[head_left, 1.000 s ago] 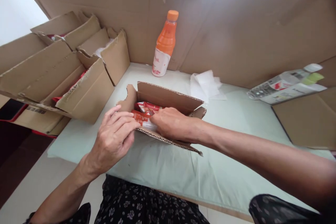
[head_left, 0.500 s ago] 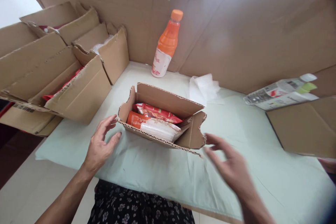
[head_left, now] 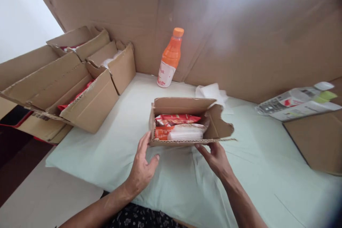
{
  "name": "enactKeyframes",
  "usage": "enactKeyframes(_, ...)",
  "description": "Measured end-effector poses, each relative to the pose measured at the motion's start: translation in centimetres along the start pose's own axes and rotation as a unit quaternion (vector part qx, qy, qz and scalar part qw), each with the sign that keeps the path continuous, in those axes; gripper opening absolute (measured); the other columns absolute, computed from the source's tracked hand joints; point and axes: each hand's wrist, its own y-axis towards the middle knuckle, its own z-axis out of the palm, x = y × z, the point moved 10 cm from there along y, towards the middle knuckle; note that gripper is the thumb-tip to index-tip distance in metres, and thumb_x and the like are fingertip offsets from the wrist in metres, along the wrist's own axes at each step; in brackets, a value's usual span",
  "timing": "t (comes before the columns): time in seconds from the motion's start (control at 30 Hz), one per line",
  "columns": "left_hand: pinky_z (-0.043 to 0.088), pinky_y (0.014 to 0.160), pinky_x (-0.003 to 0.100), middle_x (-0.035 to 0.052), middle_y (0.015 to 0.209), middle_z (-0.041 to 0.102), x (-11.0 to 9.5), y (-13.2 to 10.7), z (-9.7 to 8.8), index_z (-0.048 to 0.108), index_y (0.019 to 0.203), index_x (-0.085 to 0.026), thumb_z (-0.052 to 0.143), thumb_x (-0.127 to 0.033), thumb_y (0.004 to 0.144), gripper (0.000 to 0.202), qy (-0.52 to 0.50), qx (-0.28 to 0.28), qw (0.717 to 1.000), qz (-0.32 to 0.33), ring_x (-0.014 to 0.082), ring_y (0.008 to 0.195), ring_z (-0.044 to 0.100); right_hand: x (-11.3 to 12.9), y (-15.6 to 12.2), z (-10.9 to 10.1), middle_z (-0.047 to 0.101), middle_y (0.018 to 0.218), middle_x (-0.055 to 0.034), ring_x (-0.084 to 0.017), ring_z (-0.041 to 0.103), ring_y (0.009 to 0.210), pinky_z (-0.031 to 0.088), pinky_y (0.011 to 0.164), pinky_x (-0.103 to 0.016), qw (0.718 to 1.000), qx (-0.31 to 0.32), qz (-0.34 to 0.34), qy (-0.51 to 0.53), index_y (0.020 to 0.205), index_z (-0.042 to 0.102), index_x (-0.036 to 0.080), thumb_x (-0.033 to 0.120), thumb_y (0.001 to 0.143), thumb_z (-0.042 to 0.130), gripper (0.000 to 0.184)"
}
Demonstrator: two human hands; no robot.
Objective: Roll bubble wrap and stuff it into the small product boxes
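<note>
A small open cardboard box (head_left: 184, 106) lies on the pale green cloth (head_left: 128, 121) in front of me. Inside it are a red packet (head_left: 176, 118) and an orange-and-white packet (head_left: 179, 134). My left hand (head_left: 141, 169) is open, fingers stretched up against the box's near left corner. My right hand (head_left: 215, 158) touches the box's near edge on the right, with its fingers reaching under the torn flap (head_left: 220, 126); nothing shows in its grasp.
An orange bottle (head_left: 169, 58) stands at the cardboard back wall. White tissue (head_left: 211, 92) lies behind the box. Larger open cartons (head_left: 88, 78) with red packets fill the left. A printed wrapped pack (head_left: 296, 99) rests on a flat carton (head_left: 317, 139) at right.
Both hands drew back out of the box, then returned to its near edge. The box now lies further right and is turned square to me.
</note>
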Motion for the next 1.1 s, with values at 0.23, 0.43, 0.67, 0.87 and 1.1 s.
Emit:
enactKeyframes(0.23, 0.048, 0.112, 0.045, 0.0115, 0.163, 0.028, 1.2, 4.1, -4.6, 0.025, 0.156, -0.029, 0.056, -0.020, 0.087, 0.076, -0.025, -0.087, 0.996, -0.005, 0.0293, 0.150, 0.032, 11.2, 12.4, 11.7, 0.050, 0.149, -0.0231, -0.030, 0.051, 0.134, 0.044, 0.108, -0.047, 0.994, 0.030, -0.099, -0.023, 0.147, 0.037, 0.009, 0.031, 0.088, 0.053, 0.065)
enactKeyframes(0.43, 0.048, 0.111, 0.047, 0.0152, 0.162, 0.027, 3.1, 11.9, -5.0, 0.029, 0.154, -0.026, 0.059, -0.017, 0.081, 0.079, -0.022, -0.113, 0.993, -0.011, 0.0317, 0.149, 0.035, 16.4, 14.8, 21.4, 0.054, 0.148, -0.0167, -0.022, 0.053, 0.132, 0.039, 0.113, -0.036, 0.980, 0.088, -0.156, -0.087, 0.148, 0.040, 0.007, 0.012, 0.087, 0.042, 0.061)
enactKeyframes(0.67, 0.042, 0.116, 0.050, 0.0157, 0.164, 0.025, 5.0, 19.2, -7.4, 0.029, 0.155, -0.025, 0.063, -0.015, 0.077, 0.086, 0.024, -0.124, 0.992, 0.016, 0.0325, 0.146, 0.040, 17.3, 17.7, 24.5, 0.044, 0.155, -0.0216, -0.031, 0.035, 0.145, 0.028, 0.117, -0.044, 0.969, 0.090, -0.159, -0.167, 0.156, 0.027, 0.003, 0.020, 0.089, 0.047, 0.071)
enactKeyframes(0.87, 0.038, 0.119, 0.048, 0.0181, 0.155, 0.042, 5.6, 20.4, -7.8, 0.042, 0.149, -0.019, 0.065, -0.018, 0.075, 0.077, 0.076, -0.140, 0.986, 0.042, 0.0320, 0.144, 0.043, 18.4, 18.3, 25.2, 0.038, 0.158, -0.0230, -0.035, 0.031, 0.146, 0.023, 0.117, -0.048, 0.956, 0.086, -0.189, -0.205, 0.155, 0.028, 0.002, 0.023, 0.097, 0.041, 0.063)
enactKeyframes(1.1, 0.045, 0.108, 0.061, 0.0209, 0.142, 0.055, 5.5, 18.3, -8.5, 0.036, 0.152, -0.017, 0.058, -0.033, 0.086, 0.071, 0.191, -0.105, 0.970, 0.104, 0.0380, 0.129, 0.056, 15.4, 6.9, 22.4, 0.049, 0.154, -0.0064, -0.023, 0.039, 0.143, 0.028, 0.117, -0.038, 0.916, 0.103, -0.290, -0.256, 0.138, 0.056, 0.024, 0.042, 0.100, 0.050, 0.042)
